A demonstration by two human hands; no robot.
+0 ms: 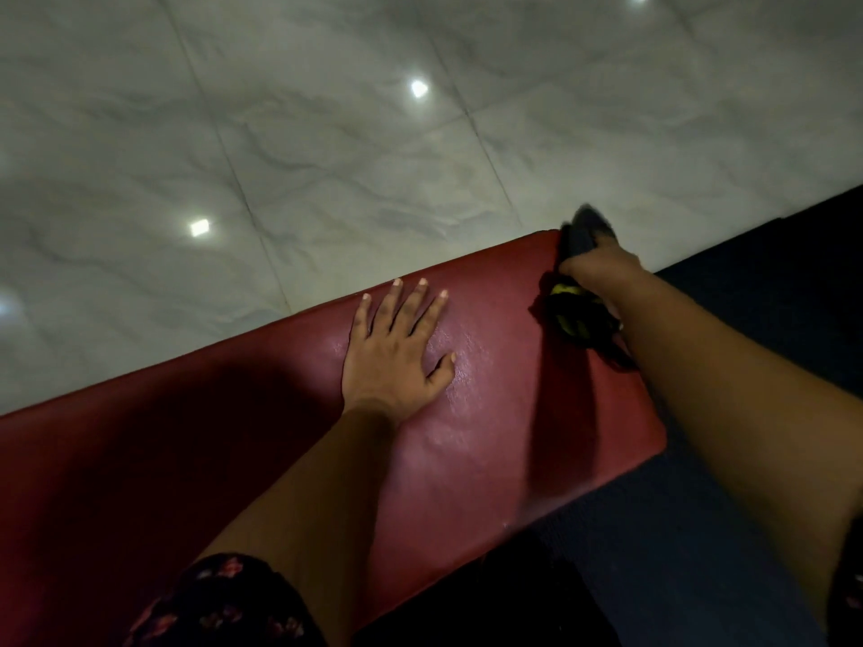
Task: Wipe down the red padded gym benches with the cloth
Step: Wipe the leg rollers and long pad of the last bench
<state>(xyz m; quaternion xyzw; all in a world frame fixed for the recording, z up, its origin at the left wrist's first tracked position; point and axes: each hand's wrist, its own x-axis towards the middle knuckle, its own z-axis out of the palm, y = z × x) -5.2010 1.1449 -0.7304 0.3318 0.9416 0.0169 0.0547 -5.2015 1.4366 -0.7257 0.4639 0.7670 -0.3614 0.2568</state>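
A red padded bench (490,413) runs from the lower left to the middle right of the head view. My left hand (397,347) lies flat on its top with the fingers spread. At the bench's far right corner my right hand (602,268) grips a dark cloth with yellow marks (576,319). The cloth is bunched against the pad; part of it sticks up past the corner and looks blurred.
A pale marble-tiled floor (327,133) with bright light reflections lies beyond the bench. Dark blue flooring (700,553) borders the bench's right end and near side. A dark patterned sleeve (224,604) shows at the bottom.
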